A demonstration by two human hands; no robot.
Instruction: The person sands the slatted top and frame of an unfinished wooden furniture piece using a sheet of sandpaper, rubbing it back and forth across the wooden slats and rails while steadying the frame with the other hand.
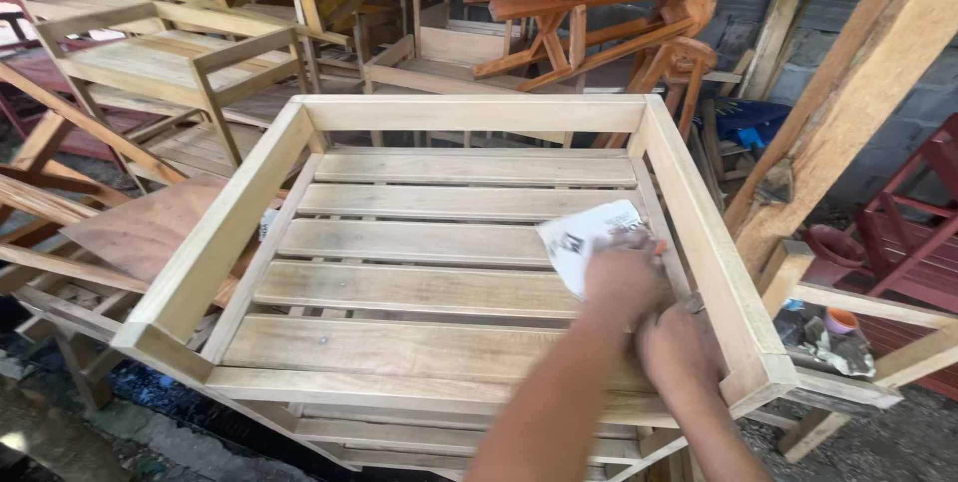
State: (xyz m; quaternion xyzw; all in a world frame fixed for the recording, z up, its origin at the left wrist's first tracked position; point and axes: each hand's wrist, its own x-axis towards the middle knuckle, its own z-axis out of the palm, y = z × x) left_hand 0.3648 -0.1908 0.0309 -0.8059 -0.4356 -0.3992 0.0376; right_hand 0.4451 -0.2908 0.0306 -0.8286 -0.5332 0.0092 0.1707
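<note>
Two hands at the right side of a slatted wooden frame, one pressing a sheet of sandpaper.

The left hand point(621, 277) is closed on the white-backed sandpaper point(584, 241), which lies flat on a slat and sticks out beyond the fingers. Just beside it, nearer the person, the right hand point(682, 342) rests closed against the right rail of the wooden frame point(215, 242); whether it holds anything I cannot tell.

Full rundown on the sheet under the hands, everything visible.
The white sheet of sandpaper, its back bearing dark print, lies creased on the pale wooden slats near the frame's right rail. The left hand presses its lower right part; the right hand sits just beside. Its upper left part shows, slightly lifted.
</note>
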